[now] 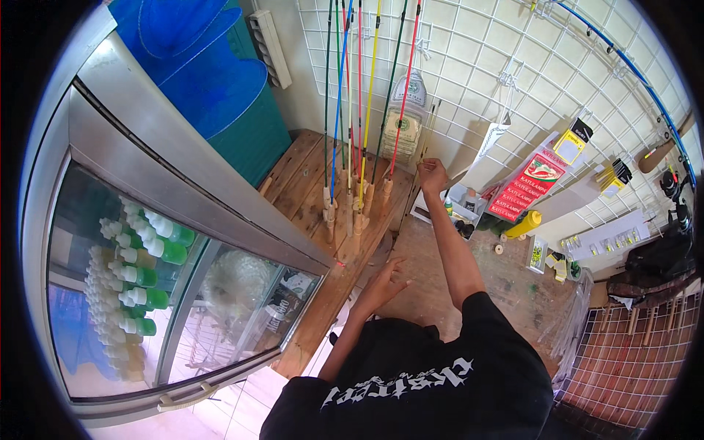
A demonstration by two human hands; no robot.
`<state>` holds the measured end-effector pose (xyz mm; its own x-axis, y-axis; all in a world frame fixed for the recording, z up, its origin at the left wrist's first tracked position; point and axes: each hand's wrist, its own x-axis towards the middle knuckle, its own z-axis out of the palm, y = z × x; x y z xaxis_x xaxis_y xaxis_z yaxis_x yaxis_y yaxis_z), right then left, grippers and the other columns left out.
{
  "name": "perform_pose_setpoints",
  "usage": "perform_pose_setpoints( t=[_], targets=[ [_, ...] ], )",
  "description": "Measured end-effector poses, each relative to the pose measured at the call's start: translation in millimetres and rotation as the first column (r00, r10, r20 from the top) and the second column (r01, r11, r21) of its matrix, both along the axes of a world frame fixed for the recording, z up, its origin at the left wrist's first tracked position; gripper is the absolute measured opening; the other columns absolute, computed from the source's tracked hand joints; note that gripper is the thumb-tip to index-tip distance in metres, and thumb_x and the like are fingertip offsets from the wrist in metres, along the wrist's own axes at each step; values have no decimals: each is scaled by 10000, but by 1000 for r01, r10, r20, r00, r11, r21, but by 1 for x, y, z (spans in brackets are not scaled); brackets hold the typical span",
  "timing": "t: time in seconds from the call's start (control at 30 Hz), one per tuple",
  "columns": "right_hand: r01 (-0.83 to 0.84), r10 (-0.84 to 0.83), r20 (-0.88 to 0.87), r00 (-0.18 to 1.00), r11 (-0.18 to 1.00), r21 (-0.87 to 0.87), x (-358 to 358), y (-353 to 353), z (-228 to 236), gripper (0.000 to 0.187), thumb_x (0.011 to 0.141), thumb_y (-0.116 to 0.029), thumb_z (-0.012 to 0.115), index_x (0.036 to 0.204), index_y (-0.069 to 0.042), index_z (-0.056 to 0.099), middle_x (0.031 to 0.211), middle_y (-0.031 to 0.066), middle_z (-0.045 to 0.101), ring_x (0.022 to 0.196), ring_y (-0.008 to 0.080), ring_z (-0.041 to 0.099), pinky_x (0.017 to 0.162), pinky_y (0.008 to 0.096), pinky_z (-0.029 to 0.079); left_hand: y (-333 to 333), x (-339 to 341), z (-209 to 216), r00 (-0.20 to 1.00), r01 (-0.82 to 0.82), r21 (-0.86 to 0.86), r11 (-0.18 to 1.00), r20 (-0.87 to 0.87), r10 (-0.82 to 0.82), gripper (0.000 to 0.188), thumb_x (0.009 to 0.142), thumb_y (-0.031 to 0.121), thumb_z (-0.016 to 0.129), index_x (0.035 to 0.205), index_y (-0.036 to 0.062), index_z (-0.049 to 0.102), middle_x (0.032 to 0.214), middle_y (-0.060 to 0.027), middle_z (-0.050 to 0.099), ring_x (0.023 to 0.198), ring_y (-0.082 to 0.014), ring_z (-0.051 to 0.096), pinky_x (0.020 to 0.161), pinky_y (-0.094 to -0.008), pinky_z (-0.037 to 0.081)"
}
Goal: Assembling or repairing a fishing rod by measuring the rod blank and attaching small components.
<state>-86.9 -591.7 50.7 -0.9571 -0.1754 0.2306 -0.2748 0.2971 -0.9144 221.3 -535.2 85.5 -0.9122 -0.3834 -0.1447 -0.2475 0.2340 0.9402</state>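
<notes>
My right hand (433,176) is raised towards the grid wall with its fingers closed. They seem to pinch a thin dark-and-yellow stick (430,128), which stands up along the wall; its lower end is hidden by the hand. Lower down, my left hand (383,286) hovers over the wooden bench edge, its fingers apart and nothing in them. Several coloured fishing rods, among them a yellow rod (372,88) and a blue rod (339,110), stand upright with their handles (359,220) on the wooden bench (301,183), left of my right hand.
A glass cabinet (198,154) with green-and-white bottles (150,279) fills the left side. Packets (402,136) hang on the white wire grid (469,44). Below it are a small white box (466,209), a yellow bottle (525,224) and a spool (499,249) on a brown tabletop (440,264).
</notes>
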Motion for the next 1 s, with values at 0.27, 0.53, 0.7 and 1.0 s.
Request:
perform_pose_setpoints(
  t=[0.27,0.53,0.7,1.0],
  targets=[
    [18,-7,-139,990,997,78,-16,-5,-11,174,748,-155,729,821,-9,670,765,135,696,743,239,685,739,346,526,-8,0,-1,996,17,22,1000,90,-19,632,825,245,715,1374,125,425,1261,-179,550,1097,-281,575,909,-362,464],
    [-34,40,-123,992,998,47,-3,-4,-1,104,755,-96,657,810,-9,638,766,170,678,756,320,674,733,392,516,-13,3,-30,1000,2,42,999,4,-2,644,833,249,708,1387,122,406,1295,-176,525,1131,-271,560,935,-370,452],
    [-43,51,-128,990,997,67,-7,6,-1,139,786,-133,682,849,-21,627,767,160,692,728,269,688,710,352,526,-16,3,-31,1000,9,69,998,-3,-9,636,843,252,697,1392,124,400,1294,-167,521,1142,-263,551,939,-366,449],
    [1,7,-249,968,1000,29,-20,4,-12,73,787,-95,641,813,-27,651,752,177,676,734,306,684,698,385,522,-19,7,-27,992,60,75,995,107,-68,652,853,295,686,1399,119,377,1272,-213,534,1198,-321,521,982,-400,418]
  ],
)
